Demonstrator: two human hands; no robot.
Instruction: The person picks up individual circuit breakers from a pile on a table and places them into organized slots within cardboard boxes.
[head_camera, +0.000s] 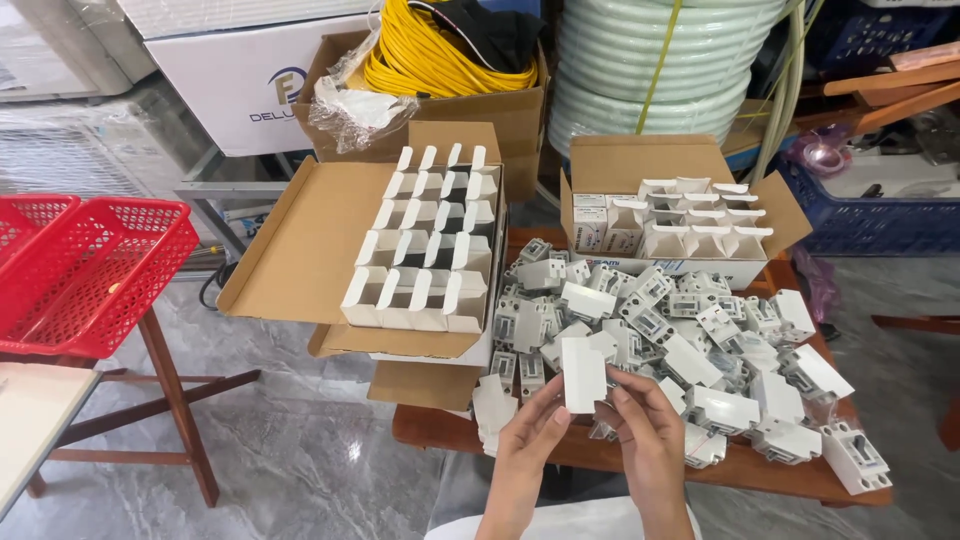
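From the head view, I hold a small white carton (583, 374) between both hands: my left hand (528, 440) pinches its lower left edge and my right hand (645, 430) closes on its right side, just above the near edge of the table (560, 450). I take the pile of breakers (660, 335) as my landmark.

Just left of the pile stands an open box (425, 240) with rows of small white cartons upright in it, flaps up; that box looks nearly full. Behind the pile a second open box (680, 215) holds more cartons, some with flaps open, and it seems only partly done. The pile itself is large, with many loose grey-and-white breakers and a few closed cartons lying among them, so I judge that much remains to pack.

Well left of the pile sits a red basket (90, 270). Far behind it lies a yellow cable coil (430, 50).
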